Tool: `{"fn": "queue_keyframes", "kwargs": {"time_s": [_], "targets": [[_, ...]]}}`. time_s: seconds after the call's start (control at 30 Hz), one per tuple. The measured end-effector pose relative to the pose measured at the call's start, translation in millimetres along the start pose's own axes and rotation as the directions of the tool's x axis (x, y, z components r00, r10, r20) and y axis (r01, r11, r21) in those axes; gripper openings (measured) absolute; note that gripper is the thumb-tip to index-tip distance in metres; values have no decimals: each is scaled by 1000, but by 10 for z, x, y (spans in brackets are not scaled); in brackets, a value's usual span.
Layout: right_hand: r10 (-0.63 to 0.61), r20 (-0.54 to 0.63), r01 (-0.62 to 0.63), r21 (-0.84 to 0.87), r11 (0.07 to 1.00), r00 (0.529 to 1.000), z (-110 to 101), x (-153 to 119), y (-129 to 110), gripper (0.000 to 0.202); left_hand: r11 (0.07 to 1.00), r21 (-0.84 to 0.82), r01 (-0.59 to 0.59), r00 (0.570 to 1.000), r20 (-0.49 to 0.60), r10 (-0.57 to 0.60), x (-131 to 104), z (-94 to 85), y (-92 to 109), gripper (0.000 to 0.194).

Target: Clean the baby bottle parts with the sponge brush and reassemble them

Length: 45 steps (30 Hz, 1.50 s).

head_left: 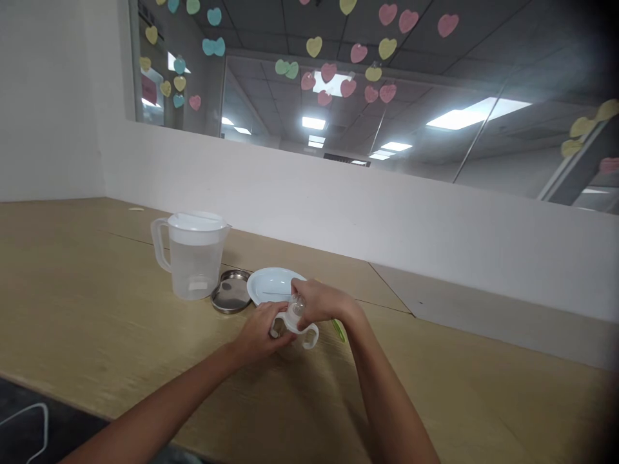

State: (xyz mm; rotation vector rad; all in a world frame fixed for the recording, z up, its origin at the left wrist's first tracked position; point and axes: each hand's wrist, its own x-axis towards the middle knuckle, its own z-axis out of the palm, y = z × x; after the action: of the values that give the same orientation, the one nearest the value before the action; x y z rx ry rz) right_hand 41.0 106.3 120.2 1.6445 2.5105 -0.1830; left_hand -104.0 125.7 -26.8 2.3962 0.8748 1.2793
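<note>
Bare forearms [176,399] lead to the left hand [264,328], wrapped round a clear, white-handled plastic bottle [293,318] before the pale-blue round plate [273,280], and the right hand [318,301], pinching its clear domed top [296,303]; probably it is light, stiff, slightly slippery, best held round the body

The one camera, on the person's head, looks forward and down at the surface [126,328], with the left hand [261,330] and right hand [319,301] near and the wall [290,193] farther off.
</note>
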Motion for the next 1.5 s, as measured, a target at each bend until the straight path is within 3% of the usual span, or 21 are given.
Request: {"fn": "queue_keyframes", "kwargs": {"time_s": [0.47, 0.9, 1.1, 1.2, 1.3, 1.5], "targets": [[-25, 56, 22, 52, 998, 998, -7, 24, 39, 53, 1000, 15, -11, 1000, -12, 11, -6, 20, -31, 49], [35, 50, -37, 39, 999, 998, 36, 2, -31, 61, 1000, -3, -1, 1000, -17, 1, 9, 6, 6, 46], [-25, 61, 21, 68, 997, 998, 30, 14, 38, 65, 1000, -2, 5, 1000, -11, -5, 5, 19, -31, 49], [-82, -3, 81, 160, 984, 997, -18, -61, 108, 72, 1000, 10, 4, 1000, 8, -4, 11, 14, -46, 49], [-60, -106, 84, 241, 967, 993, -70, -170, 174, 72, 1000, 23, -6, 1000, 28, 5, 15, 4, -61, 52], [-8, -120, 39, 256, 966, 993, -107, -226, 213, 62, 998, 61, -19, 999, 48, 16, 22, -18, -80, 62]]}}
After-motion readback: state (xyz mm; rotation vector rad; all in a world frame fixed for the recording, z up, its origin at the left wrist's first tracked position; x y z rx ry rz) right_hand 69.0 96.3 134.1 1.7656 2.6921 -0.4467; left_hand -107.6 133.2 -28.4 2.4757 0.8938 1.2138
